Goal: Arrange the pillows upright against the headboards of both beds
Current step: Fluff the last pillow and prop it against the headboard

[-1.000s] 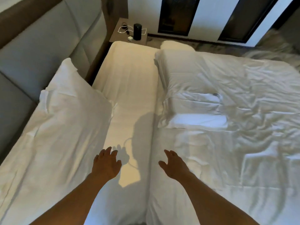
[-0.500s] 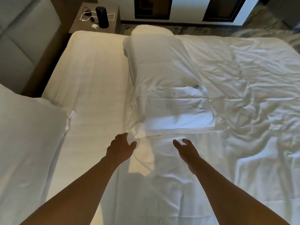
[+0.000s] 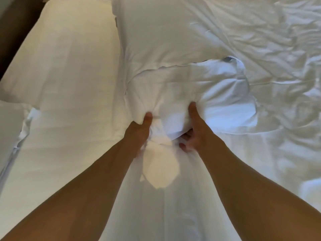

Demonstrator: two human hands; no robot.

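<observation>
A white pillow [image 3: 184, 91] lies flat on the bed, overlapping a second white pillow [image 3: 165, 32] beyond it. My left hand [image 3: 140, 129] grips its near edge, thumb on top and fingers underneath. My right hand [image 3: 194, 129] grips the same edge a little to the right, thumb pressed into the fabric. The near edge is bunched between the two hands. Part of another white pillow [image 3: 12, 129] shows at the left edge of the view.
A bare smooth sheet [image 3: 69, 70] covers the left mattress. A crumpled white duvet [image 3: 278, 58] spreads over the right side. The dark headboard base [image 3: 15, 20] shows at the top left corner.
Both hands have moved forward from hovering open over the sheet and closed on the near edge of the pillow. The view has dipped closer to the bed.
</observation>
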